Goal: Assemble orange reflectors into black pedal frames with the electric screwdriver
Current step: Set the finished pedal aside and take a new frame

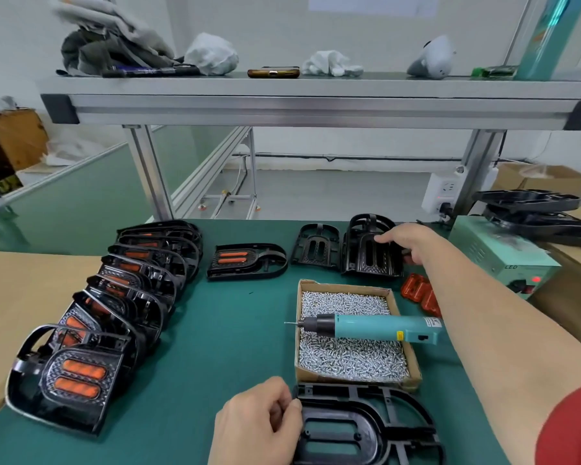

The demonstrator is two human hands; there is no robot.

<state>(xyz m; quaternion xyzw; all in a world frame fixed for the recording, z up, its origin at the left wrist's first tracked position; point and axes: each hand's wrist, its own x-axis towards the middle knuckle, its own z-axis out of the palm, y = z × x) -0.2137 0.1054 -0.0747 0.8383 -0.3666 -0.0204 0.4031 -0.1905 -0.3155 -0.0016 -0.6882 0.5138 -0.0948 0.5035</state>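
Desk [235, 330], green mat.

Hands: well apart.
- Left hand [259, 421] at the near edge, fingers curled and pinching the left end of the near frame [366, 427]. This frame lies flat and holds no reflector.
- Right hand [406, 243] is reached out to the far right, fingertips touching the top of the stack [371, 250] of bare black frames. Cannot tell whether it grips one or only touches. The number of frames in the stack is not readable.

Counts:
- Row [114, 307] of finished pedals on the left, overlapping like shingles, about eight. The far ones hide each other, so the count is not exact. The front one shows two orange bars.
- One finished pedal [247, 260] lies alone and flat, between the row and the stack, with two orange bars.
- One flat frame [316, 246], no reflector, just left of the stack.
- Loose reflectors [420, 293]: at least two, right of the box and partly under the right forearm.
- One cardboard box [353, 370], open and full of silver screws, too many to count.
- One screwdriver [376, 327], teal, lies across the box with its bit pointing left, in neither hand.
- One green power unit [503, 256] at the right, red lamp lit.
- Beyond it, a pile of black frames [534, 213], at least two.

Shelf [316, 105] above carries cloths, a phone and gloves.
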